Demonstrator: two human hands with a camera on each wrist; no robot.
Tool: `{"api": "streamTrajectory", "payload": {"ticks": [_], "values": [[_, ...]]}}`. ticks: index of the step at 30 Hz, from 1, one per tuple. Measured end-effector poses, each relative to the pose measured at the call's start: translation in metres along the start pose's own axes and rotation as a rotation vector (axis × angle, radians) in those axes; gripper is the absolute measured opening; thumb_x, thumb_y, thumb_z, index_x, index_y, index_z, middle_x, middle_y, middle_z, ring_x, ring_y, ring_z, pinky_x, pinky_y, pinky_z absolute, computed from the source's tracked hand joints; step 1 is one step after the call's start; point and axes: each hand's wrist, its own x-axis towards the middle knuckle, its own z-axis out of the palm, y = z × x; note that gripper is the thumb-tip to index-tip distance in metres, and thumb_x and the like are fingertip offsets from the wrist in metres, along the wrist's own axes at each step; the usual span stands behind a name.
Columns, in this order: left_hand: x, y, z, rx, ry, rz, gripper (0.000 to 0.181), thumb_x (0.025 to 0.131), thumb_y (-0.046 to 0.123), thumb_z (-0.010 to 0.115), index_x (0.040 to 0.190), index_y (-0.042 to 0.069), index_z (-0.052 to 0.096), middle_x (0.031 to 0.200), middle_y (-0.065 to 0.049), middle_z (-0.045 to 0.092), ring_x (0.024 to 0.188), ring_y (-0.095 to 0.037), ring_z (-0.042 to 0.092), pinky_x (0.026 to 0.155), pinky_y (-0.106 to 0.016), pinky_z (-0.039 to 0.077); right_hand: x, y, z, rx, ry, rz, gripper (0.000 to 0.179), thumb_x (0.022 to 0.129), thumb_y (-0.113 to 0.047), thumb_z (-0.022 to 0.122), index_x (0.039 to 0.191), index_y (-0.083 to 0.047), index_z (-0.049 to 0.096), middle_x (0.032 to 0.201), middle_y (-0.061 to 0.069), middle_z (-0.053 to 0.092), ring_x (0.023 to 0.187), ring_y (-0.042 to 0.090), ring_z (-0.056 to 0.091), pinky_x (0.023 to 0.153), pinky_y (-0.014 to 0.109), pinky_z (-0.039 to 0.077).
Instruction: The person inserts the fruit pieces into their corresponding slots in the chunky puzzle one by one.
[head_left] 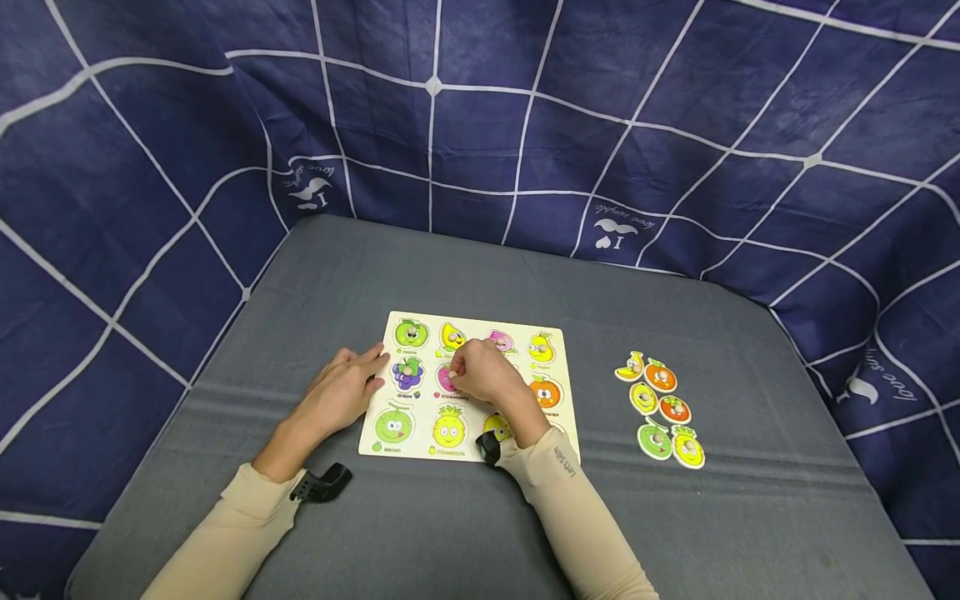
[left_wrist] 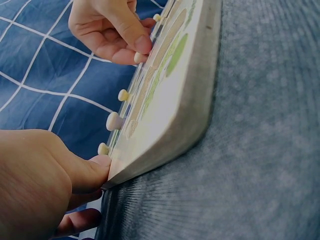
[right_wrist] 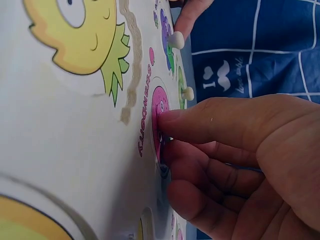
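Observation:
A cream fruit puzzle board point(head_left: 422, 417) with printed fruit pictures lies on the grey surface. My right hand point(head_left: 483, 371) is over its middle, thumb and fingers pinching a pink strawberry puzzle piece point(right_wrist: 159, 100). That piece lies over the picture labelled strawberry, partly hidden by the fingers. At the board's left edge my left hand point(head_left: 341, 392) rests with its index finger fairly straight and its thumb touching the rim. Knobs stand up from the grape piece point(head_left: 407, 374) and the green apple piece point(head_left: 411, 333) close by.
Right of the board lie several loose fruit pieces, among them a banana point(head_left: 630, 367), a tomato point(head_left: 675, 409), a melon point(head_left: 655, 439) and a pineapple point(head_left: 688, 448). A dark blue curtain point(head_left: 480, 142) with white lines surrounds the grey tabletop point(head_left: 420, 533).

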Motion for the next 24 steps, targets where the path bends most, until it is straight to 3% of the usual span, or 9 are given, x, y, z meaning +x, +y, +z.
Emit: {"api": "streamTrajectory", "payload": {"ticks": [6,15,24], "values": [[0.001,0.002,0.0,-0.006,-0.007,0.0,0.038,0.092,0.004,0.068,0.128,-0.004,0.064,0.137,-0.023,0.055,0.09,-0.034,0.053,0.07,-0.046,0.046,-0.002,0.003,0.0,0.004,0.016,-0.01,0.016,0.083,-0.007,0.075,0.07,-0.013,0.068,0.058,-0.006,0.052,0.061,0.011,0.047,0.055,0.023,0.037],[0.001,0.001,0.0,-0.014,-0.002,0.009,0.038,0.092,0.004,0.067,0.129,-0.004,0.063,0.138,-0.023,0.055,0.093,-0.036,0.054,0.072,-0.047,0.047,-0.011,0.013,-0.008,0.093,0.079,-0.109,0.009,0.084,-0.01,0.079,0.08,-0.006,0.072,0.068,-0.003,0.062,0.063,0.008,0.054,0.064,0.024,0.045],[0.0,-0.002,0.0,-0.012,-0.001,0.019,0.039,0.092,0.004,0.067,0.129,-0.005,0.063,0.138,-0.025,0.054,0.093,-0.037,0.054,0.074,-0.047,0.047,-0.023,0.031,-0.019,0.217,0.16,-0.069,0.004,0.083,-0.006,0.075,0.086,-0.003,0.074,0.073,-0.002,0.063,0.068,0.011,0.056,0.065,0.024,0.047]]}}
